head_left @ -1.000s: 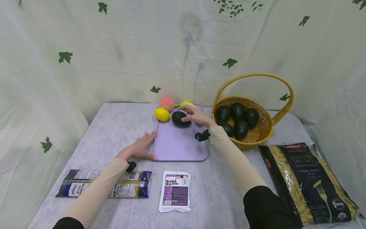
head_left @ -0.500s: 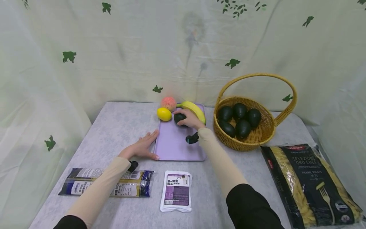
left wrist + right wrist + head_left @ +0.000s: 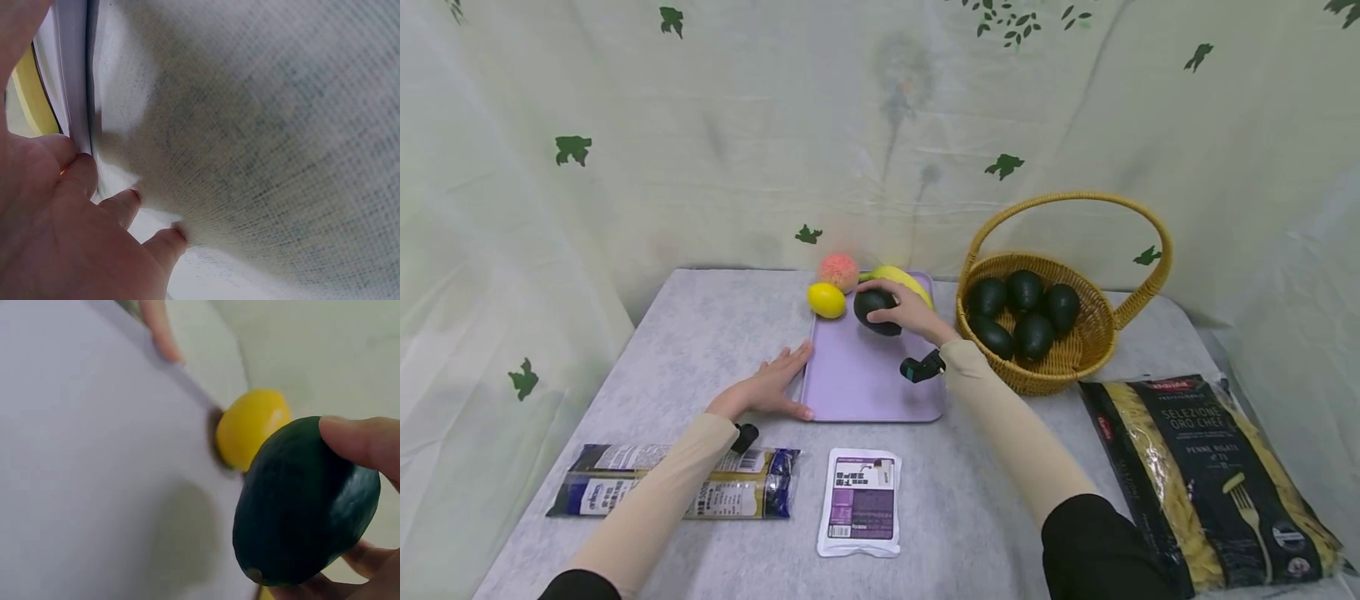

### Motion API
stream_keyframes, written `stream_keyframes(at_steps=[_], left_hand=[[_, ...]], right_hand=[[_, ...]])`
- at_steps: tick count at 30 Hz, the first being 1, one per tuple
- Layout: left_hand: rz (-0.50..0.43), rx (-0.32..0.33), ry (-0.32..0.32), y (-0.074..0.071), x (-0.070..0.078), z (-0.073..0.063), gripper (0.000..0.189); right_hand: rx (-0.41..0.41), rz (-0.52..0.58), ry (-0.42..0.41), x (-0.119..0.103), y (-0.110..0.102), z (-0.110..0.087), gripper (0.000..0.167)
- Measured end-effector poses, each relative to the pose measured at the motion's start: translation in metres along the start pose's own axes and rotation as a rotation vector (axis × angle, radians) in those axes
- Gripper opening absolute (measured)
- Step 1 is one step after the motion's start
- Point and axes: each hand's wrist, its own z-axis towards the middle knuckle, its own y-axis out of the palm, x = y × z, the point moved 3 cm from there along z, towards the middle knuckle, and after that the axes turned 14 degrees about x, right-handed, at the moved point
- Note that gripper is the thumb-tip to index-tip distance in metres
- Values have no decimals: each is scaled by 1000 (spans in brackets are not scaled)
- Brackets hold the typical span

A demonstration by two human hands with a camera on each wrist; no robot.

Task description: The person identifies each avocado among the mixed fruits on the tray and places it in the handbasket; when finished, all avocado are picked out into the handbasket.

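Observation:
A dark green avocado [image 3: 877, 312] is held by my right hand [image 3: 913, 312], thumb on one side and fingers on the other. In the right wrist view the avocado [image 3: 300, 506] hangs just above the purple tray [image 3: 868, 383], its shadow falling apart from it. A lemon [image 3: 826, 300] lies at the tray's left rim, with a pink peach [image 3: 838, 272] behind it. Part of a banana [image 3: 901, 277] shows beyond my right hand at the tray's far end. My left hand [image 3: 767, 386] rests on the table with fingers spread, touching the tray's left edge.
A wicker basket [image 3: 1093, 362] with several avocados [image 3: 1033, 335] stands right of the tray, its tall handle arching above. A large penne bag [image 3: 1210, 483] lies at front right. Nearer me are a white-and-purple pouch [image 3: 860, 502] and pasta packets [image 3: 730, 492] under my left forearm.
Half a second ago my right hand covered more of the avocado and left the banana in full view. Now the hand sits farther right, holding the avocado. My left hand has stayed put.

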Motion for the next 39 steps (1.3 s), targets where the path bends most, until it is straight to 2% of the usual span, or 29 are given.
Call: stream_keyframes(at_steps=[7, 11, 17, 24, 31, 39], left_hand=[[-12, 4, 12, 1, 0, 0, 116], [-9, 5, 9, 1, -1, -1, 116], [-14, 13, 15, 1, -2, -2, 116], [-2, 16, 22, 1, -3, -2, 116], [-10, 19, 35, 1, -3, -2, 115], [-9, 22, 42, 2, -3, -1, 114]], right_hand=[[-71, 67, 80, -7, -44, -32, 48], [-64, 67, 62, -9, -81, -52, 50], [17, 26, 61, 1, -144, -81, 53], [143, -47, 164, 26, -202, -113, 56], [187, -147, 238, 49, -231, -136, 65], [189, -241, 270, 63, -237, -142, 67]])
